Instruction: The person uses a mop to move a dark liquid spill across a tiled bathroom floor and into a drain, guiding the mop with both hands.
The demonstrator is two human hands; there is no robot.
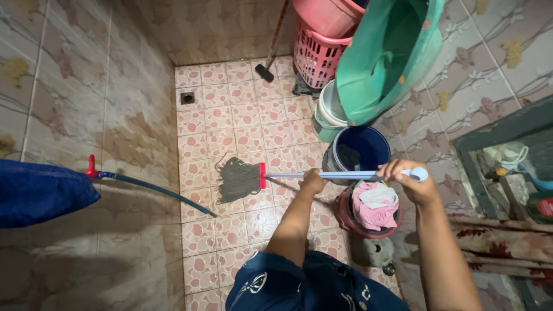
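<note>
Mop [242, 178] pressed flat on floor tiles [230, 121]; left hand [313, 181] clenched mid-handle for steering, right hand [412, 178] clenched at handle end for push.

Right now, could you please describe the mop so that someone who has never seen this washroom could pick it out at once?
Start from the pink tiled floor and find the dark blue bucket by the right wall. Beside it a pale blue handle runs across the floor, held by the left hand and the right hand. The mop is its grey stringy head on a red clamp, unlike the black-headed brush near the far wall.
</note>
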